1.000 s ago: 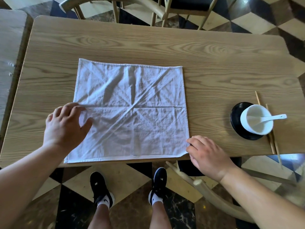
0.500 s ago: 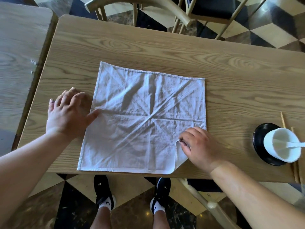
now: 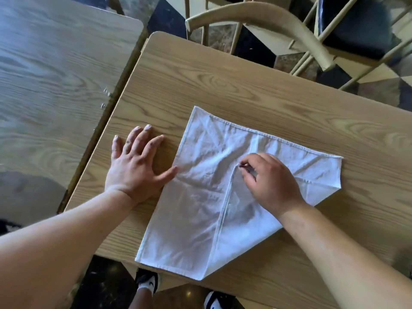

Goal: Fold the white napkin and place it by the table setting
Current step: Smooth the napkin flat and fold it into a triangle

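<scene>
The white napkin (image 3: pixel 200 208) lies on the wooden table (image 3: pixel 223 85), its near right corner folded over so that the tip rests at the cloth's middle. My right hand (image 3: pixel 267 179) pinches that corner tip between thumb and fingers and holds it down on the cloth. My left hand (image 3: pixel 133 161) lies flat on the wood just left of the napkin, fingers spread, with the thumb touching the napkin's left edge. The table setting is out of view.
A second wooden table (image 3: pixel 55 74) stands close on the left, with a narrow gap between the two. A wooden chair (image 3: pixel 278 21) with a black seat stands beyond the far edge. My feet in black and white shoes (image 3: pixel 148 282) show below the near edge.
My right hand took the near right corner and carried it up and left to the napkin's middle. My left hand slid off the cloth onto the wood. The view swung left, and the bowl and plate left the frame.
</scene>
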`<state>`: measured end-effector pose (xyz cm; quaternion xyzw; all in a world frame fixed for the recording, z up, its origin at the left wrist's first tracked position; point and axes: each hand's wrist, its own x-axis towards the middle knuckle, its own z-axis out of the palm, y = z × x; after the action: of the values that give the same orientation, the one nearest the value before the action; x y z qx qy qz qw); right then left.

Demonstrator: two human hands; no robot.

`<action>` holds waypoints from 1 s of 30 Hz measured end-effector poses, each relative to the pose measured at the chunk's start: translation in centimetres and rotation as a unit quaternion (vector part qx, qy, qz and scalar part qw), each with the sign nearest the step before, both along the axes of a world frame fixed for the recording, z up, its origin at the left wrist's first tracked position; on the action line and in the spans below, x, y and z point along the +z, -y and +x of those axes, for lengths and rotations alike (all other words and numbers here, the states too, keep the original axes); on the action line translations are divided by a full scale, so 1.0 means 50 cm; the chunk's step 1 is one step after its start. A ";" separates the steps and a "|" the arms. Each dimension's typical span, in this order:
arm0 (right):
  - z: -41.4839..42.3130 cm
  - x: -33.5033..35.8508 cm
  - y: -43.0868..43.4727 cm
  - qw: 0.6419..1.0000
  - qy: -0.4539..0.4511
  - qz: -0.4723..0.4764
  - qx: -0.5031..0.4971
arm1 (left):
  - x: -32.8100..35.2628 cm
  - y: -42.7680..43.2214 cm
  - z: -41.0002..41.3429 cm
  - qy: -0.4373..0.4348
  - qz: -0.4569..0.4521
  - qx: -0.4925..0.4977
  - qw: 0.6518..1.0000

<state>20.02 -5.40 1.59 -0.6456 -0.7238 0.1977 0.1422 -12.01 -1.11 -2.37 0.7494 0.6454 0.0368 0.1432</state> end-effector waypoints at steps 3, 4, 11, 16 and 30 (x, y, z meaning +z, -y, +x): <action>-0.026 -0.001 -0.075 1.000 -0.012 0.017 -0.001 | -0.008 -0.003 -0.004 -0.009 0.006 -0.005 1.000; -0.034 -0.001 -0.100 1.000 -0.018 0.021 0.002 | -0.010 -0.004 -0.005 -0.008 0.010 -0.006 1.000; -0.087 0.000 -0.232 0.998 -0.046 0.019 0.026 | -0.017 -0.007 -0.008 -0.012 0.012 -0.013 1.000; -0.127 -0.009 -0.296 0.998 -0.048 -0.001 0.044 | -0.016 -0.008 -0.007 -0.011 0.007 -0.011 1.000; -0.174 -0.060 -0.350 0.999 0.003 0.027 0.033 | -0.019 -0.008 -0.011 0.000 0.018 -0.014 1.000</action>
<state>11.33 12.08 -1.40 -0.6178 -0.7502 0.1811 0.1509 -12.55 -0.73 -3.32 0.7610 0.6339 0.0463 0.1304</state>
